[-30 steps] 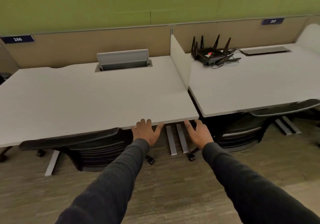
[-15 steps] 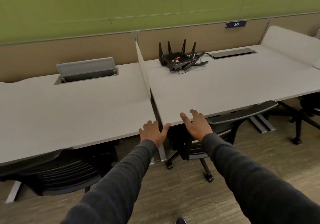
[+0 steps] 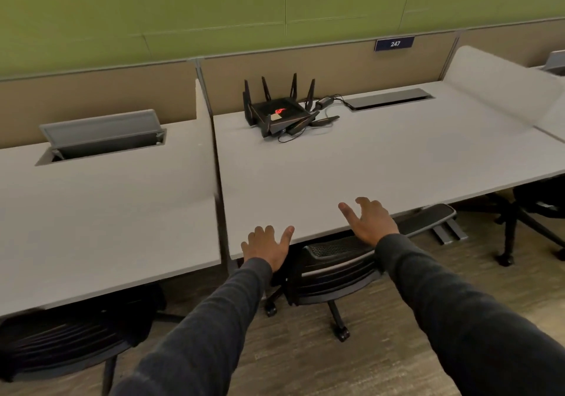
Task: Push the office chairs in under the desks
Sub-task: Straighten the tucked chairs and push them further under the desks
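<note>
Where the green wall (image 3: pixel 214 7) fills the top of the frame, a tan partition (image 3: pixel 305 68) runs below it, bearing a blue plate marked 247 (image 3: pixel 394 43) at upper right. Two grey desks meet at centre: the left desk (image 3: pixel 101 221) has a cable hatch (image 3: pixel 101 135) propped open, and the right desk (image 3: pixel 382 163) carries a black router (image 3: pixel 279 111) with upright antennas and a closed hatch (image 3: pixel 389 98). The floor (image 3: pixel 305 349) is brown wood-look planking. A black mesh office chair (image 3: pixel 333 270) sits at lower centre, its backrest tucked partly beneath the right desk's front edge. A second chair (image 3: pixel 67 343) is under the left desk at lower left; a third (image 3: pixel 538 209) shows at the right edge. The left hand (image 3: pixel 267 247) and right hand (image 3: pixel 371 222), fingers spread and holding nothing, hover over the centre chair's backrest.
</note>
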A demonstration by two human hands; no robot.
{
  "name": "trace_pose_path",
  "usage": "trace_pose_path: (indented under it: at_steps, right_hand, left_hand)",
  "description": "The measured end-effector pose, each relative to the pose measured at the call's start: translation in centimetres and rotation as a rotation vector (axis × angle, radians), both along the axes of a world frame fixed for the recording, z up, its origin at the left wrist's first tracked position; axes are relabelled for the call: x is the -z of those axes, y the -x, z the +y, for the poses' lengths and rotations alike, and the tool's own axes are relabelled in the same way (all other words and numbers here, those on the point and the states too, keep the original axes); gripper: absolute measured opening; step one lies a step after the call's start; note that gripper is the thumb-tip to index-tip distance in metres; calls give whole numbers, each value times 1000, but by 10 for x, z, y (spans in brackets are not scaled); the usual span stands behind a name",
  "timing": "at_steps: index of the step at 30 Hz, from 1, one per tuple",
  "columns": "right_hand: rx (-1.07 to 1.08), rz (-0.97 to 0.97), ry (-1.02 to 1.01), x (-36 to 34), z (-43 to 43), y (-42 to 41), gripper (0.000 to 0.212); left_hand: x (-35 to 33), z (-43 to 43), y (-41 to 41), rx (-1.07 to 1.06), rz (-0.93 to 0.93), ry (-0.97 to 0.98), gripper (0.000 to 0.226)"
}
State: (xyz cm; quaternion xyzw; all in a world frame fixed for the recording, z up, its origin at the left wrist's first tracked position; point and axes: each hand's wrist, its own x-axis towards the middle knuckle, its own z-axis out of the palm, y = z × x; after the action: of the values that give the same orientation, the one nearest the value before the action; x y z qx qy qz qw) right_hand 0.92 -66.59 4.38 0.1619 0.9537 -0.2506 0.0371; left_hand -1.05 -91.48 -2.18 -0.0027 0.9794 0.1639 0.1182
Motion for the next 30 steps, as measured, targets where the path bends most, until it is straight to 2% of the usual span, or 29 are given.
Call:
trace_pose_path:
  at_steps: [8,16,20,23,28,30]
  right_hand:
    - [9,-108,-204,4,123,4,80]
    - [-58,-187,-56,22,223,2,74]
    - [-67,-179,-46,34,254,22,78]
    - [6,-249,96,46,281,50,73]
    - [146,-431,650,76,304,80,43]
    - [208,-465,772,85,309,83,32]
  left_hand:
    - [-3,80,-2,-205,-52,-58,92]
    - [4,150,-20,-585,-160,-282,94]
    - [8,169,-18,-719,-147,-290,92]
    - [11,174,-4,-775,-132,-210,86]
    - [23,184,14,-839,-147,42,73]
    - [25,190,16,-860,-139,85,61]
